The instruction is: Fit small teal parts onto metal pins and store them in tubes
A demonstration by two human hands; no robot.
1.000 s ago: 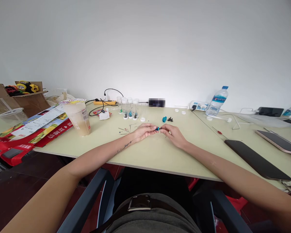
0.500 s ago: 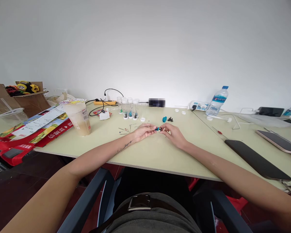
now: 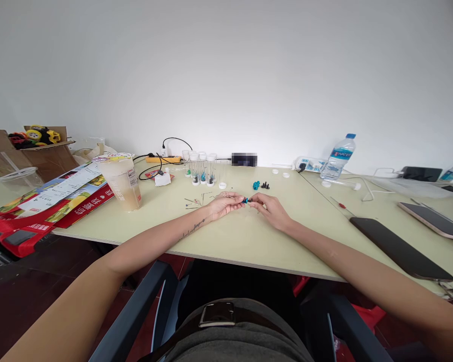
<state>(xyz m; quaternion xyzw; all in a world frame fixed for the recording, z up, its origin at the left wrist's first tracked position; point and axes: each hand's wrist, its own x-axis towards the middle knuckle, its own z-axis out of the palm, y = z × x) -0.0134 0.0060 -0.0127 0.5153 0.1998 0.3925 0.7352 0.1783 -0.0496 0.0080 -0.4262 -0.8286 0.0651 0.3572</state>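
My left hand (image 3: 228,203) pinches a small shiny blue part (image 3: 245,200) between thumb and fingertips, just above the table. From the other side my right hand (image 3: 269,208) is closed with its fingertips on a small black piece (image 3: 249,200) that meets the blue part. Their exact shapes are too small to tell. Just beyond my right hand lie a little pile of blue parts (image 3: 256,185) and a group of black screw-like pieces (image 3: 265,185). Thin pins or sticks (image 3: 197,201) lie scattered left of my left hand.
Clear tubes with white caps (image 3: 203,171) stand behind the hands. A drink cup (image 3: 121,183) is at left, beside a red printed bag (image 3: 86,206) and a cardboard box (image 3: 47,160). At right are a water bottle (image 3: 338,158), cables and a dark phone (image 3: 400,248).
Both hands stay almost in place around the small blue and black pieces. The right fingertips have shifted slightly, and a bit more of the blue part shows.
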